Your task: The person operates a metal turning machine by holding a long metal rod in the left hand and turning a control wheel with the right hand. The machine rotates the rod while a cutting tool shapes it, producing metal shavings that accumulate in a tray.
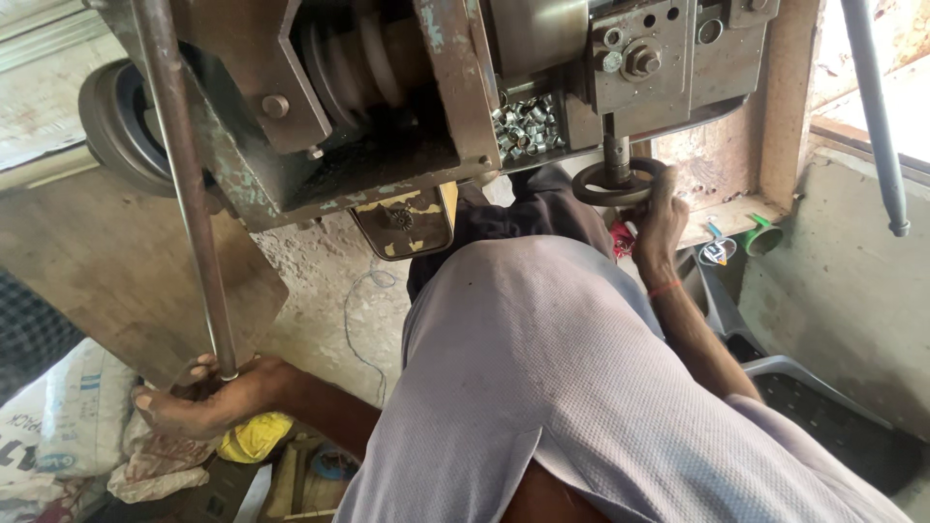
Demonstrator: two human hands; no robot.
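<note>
A worn metal machine (387,107) with flaking green paint fills the top of the head view. My left hand (208,397) grips the lower end of a long steel rod (189,194) that runs up into the machine at the left. My right hand (659,218) is closed on the rim of a small dark handwheel (605,189) under the machine's grey head. A red band circles my right wrist. My pale grey shirt (562,387) covers the lower middle. A tray of several small shiny metal rings (528,126) sits inside the machine.
A black pulley wheel (121,121) sticks out at the machine's left. White sacks and rags (77,426) lie at lower left beside a yellow cloth (254,436). A grey pipe (877,116) hangs at right, and a green cup (760,237) stands by a concrete wall.
</note>
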